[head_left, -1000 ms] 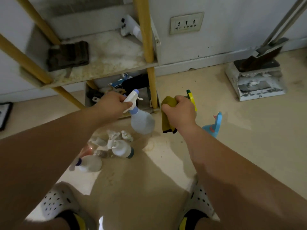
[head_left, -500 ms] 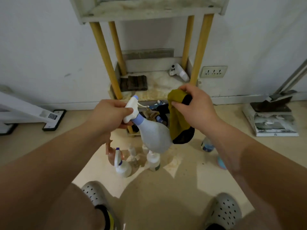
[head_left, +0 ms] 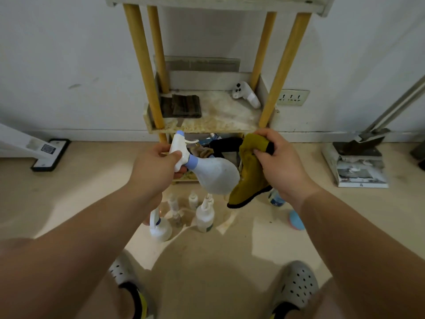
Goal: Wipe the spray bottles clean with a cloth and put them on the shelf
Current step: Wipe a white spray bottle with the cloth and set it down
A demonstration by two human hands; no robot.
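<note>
Grey perforated clogs point(head_left: 296, 286), one pair, on the person's feet at the near edge of the beige floor point(head_left: 69, 192).

Floor group, just beyond the feet: small white spray bottle with blue collar point(head_left: 159, 227), upright; white bottle with dark base band point(head_left: 204, 216), upright beside it; two smaller clear bottles point(head_left: 193, 200) behind these, detail too blurred to tell. To the right, partly hidden by the right forearm, a blue item point(head_left: 296, 219) and a clear bottle with blue label point(head_left: 274, 199).

Held item: pale bulbous spray bottle point(head_left: 216, 174), white trigger head, lilac collar, tilted with its body toward the right, raised above the floor group. Left hand point(head_left: 156, 166): grip clenched round the trigger head and neck.

Mustard-yellow cloth with black edging point(head_left: 249, 173), hanging down, touching the bottle's right flank. Right hand point(head_left: 279, 162): grip bunched on the upper end of the cloth.

Shelf unit point(head_left: 207, 125), yellow posts, worn pale boards, against the white wall. Middle board carries a dark folded cloth point(head_left: 181, 105) at left and a white handheld controller point(head_left: 246, 95) at right rear. Lowest level holds mixed dark items, not identifiable.

Wall socket point(head_left: 292, 97) right of the shelf. Dustpan with broom point(head_left: 358, 157) far right; flat mop head point(head_left: 49, 154) far left.
</note>
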